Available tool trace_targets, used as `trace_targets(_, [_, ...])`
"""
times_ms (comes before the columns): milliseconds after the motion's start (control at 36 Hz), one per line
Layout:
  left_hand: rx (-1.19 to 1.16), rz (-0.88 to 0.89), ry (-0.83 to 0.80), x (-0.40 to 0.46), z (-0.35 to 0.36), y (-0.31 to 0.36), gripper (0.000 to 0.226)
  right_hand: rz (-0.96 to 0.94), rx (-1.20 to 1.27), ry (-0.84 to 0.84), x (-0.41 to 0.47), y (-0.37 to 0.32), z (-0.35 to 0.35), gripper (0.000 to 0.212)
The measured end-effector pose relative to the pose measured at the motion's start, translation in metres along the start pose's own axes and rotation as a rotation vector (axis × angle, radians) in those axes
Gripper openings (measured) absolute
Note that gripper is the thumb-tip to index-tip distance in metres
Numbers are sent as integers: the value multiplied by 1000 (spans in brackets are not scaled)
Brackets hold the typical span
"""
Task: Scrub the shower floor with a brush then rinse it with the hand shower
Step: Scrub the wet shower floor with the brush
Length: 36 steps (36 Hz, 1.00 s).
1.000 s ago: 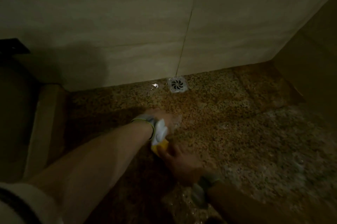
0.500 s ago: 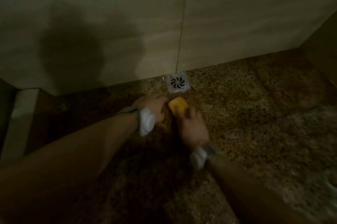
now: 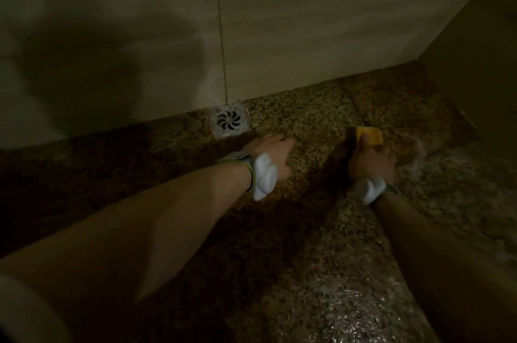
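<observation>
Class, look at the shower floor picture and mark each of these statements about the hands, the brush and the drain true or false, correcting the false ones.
1. The right hand grips the yellow brush. True.
2. The left hand holds a hand shower. False: it holds nothing and lies flat, fingers straight, on the speckled floor.
3. The floor drain sits against the foot of the tiled wall. True.
4. The brush is on top of the drain. False: it is well to the right of the drain, on the floor.
5. Both wrists carry a white device. True.
</observation>
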<state>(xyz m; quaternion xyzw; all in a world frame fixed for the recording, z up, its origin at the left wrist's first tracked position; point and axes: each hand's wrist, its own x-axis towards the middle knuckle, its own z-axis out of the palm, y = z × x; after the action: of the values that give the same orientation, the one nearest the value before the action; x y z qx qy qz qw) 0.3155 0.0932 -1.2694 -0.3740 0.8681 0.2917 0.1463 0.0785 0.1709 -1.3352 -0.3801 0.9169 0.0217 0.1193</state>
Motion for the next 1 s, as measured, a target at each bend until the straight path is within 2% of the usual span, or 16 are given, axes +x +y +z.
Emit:
trace_targets(56, [24, 2, 52, -6, 4, -8, 67, -11, 31, 20, -3, -18, 7, 52])
trace_targets(139, [26, -44, 121, -23, 3, -32, 64, -144, -3, 29, -17, -64, 13, 51])
trace_targets(250, [30, -149, 200, -58, -12, -75, 55, -430, -22, 39, -82, -140, 33, 48])
trace_targets(417, [80, -318, 321, -127, -29, -136, 54, -820, 22, -37, -197, -234, 72, 50])
trace_targets(500, [104, -403, 301, -164, -27, -156, 55, -955, 92, -156, -262, -273, 83, 47])
trace_targets(556, [116, -377, 251, -176, -27, -161, 57, -1077, 200, -251, -293, -281, 88, 48])
trace_targets(639, [136, -361, 152, -211, -28, -176, 62, -1489, 26, -312, -337, -273, 99, 62])
trace_targets(694, [154, -391, 135, -236, -26, -191, 62, -1603, -3, -263, -346, -265, 97, 57])
trace_targets(750, [134, -404, 141, -246, -23, -203, 60, -1638, -38, -225, -334, -252, 88, 44])
trace_targets(806, [88, -449, 129, -267, -23, -201, 62, -1629, -38, -189, -326, -241, 74, 46])
trace_targets(889, [38, -533, 57, -286, -21, -190, 67, -1432, -128, -292, -307, -226, 64, 49])
trace_targets(1000, [21, -552, 81, -307, -15, -187, 63, -1202, -72, -192, -260, -223, 58, 50])
